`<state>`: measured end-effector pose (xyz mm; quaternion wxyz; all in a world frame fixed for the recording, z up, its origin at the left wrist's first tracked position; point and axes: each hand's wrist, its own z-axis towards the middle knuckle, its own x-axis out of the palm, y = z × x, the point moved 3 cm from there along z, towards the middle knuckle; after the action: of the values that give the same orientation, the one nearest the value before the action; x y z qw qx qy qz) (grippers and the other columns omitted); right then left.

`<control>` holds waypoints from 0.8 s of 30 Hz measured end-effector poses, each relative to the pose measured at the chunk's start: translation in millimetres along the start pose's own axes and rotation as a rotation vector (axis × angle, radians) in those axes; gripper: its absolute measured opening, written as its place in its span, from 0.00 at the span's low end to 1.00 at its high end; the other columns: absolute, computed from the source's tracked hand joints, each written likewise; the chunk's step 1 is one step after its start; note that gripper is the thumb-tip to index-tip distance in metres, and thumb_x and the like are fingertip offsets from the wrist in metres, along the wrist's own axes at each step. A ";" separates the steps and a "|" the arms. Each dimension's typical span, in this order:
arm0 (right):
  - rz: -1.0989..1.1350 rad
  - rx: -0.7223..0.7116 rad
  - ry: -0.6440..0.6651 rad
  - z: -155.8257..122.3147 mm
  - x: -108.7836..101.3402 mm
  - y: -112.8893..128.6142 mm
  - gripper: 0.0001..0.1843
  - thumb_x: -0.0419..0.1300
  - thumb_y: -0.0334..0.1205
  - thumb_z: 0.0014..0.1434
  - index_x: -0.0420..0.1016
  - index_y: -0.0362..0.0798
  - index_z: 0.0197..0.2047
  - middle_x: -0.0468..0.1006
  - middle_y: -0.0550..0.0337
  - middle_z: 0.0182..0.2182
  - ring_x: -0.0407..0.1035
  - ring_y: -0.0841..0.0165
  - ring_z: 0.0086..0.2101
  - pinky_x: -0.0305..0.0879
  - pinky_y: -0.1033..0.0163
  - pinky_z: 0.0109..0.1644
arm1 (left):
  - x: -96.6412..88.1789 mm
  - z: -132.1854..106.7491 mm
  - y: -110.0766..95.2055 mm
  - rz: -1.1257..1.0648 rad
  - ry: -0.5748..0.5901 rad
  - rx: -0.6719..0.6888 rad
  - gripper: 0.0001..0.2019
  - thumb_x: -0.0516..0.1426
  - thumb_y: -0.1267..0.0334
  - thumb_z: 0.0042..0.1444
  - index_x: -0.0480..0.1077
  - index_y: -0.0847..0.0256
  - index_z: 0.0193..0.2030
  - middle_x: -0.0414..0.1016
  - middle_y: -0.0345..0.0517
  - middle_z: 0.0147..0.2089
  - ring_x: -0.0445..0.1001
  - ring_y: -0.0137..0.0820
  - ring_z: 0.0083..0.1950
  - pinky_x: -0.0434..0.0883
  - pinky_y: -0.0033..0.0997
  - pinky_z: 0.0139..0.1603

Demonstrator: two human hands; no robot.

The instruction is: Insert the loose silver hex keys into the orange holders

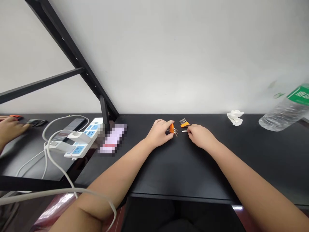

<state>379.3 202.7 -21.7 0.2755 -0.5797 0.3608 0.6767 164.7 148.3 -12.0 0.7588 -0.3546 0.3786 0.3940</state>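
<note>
My left hand (159,131) rests on the black table (173,167) with its fingers closed round an orange holder of small metal hex keys (172,129). My right hand (199,135) lies just to the right, pinching a single thin metal key (184,131) at its fingertips. A second orange holder with several keys fanned out (184,122) lies on the table just behind the two hands, touched by neither.
A crumpled white tissue (235,117) and a plastic bottle with a green label (285,109) sit at the back right. At left are a white power strip (84,138) with cables, a black frame post (104,114), and another person's hand (9,128) near dark hex keys (36,122).
</note>
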 end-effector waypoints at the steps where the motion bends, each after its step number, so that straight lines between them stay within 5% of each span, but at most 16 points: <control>1: 0.003 0.003 0.001 0.0 0.1 -0.5 0.10 0.55 0.33 0.66 0.77 0.47 0.43 0.78 0.50 0.44 0.73 0.63 0.40 0.61 0.64 0.38 | 0.0 -0.1 0.0 -0.005 0.000 -0.003 0.25 0.61 0.62 0.57 0.67 0.57 0.62 0.80 0.45 0.47 0.77 0.37 0.50 0.63 0.47 0.68; 4: 0.005 0.023 -0.006 0.2 -0.5 -1.1 0.10 0.55 0.34 0.65 0.77 0.47 0.45 0.78 0.50 0.45 0.74 0.62 0.41 0.61 0.63 0.36 | 0.0 -0.5 -0.6 -0.014 0.013 -0.009 0.25 0.61 0.62 0.58 0.67 0.57 0.62 0.80 0.44 0.47 0.76 0.37 0.50 0.61 0.48 0.69; 13: -0.027 0.030 0.128 -10.0 -6.1 16.4 0.05 0.59 0.31 0.56 0.72 0.47 0.29 0.78 0.55 0.32 0.68 0.68 0.27 0.52 0.64 0.29 | -0.7 0.3 -0.2 -0.010 0.040 -0.022 0.24 0.61 0.64 0.56 0.67 0.57 0.61 0.80 0.44 0.47 0.76 0.38 0.50 0.64 0.47 0.65; 24: 0.250 -0.267 -0.191 -8.5 -11.9 26.7 0.08 0.53 0.34 0.69 0.73 0.47 0.42 0.76 0.56 0.38 0.70 0.67 0.36 0.63 0.63 0.42 | 1.6 0.0 -4.0 -0.041 0.071 -0.010 0.23 0.62 0.60 0.58 0.68 0.55 0.60 0.80 0.44 0.46 0.76 0.38 0.47 0.70 0.42 0.55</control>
<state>365.3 180.7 -6.1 0.1433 -0.4949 0.3090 0.7994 168.8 147.0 -12.4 0.7510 -0.3797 0.3959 0.3674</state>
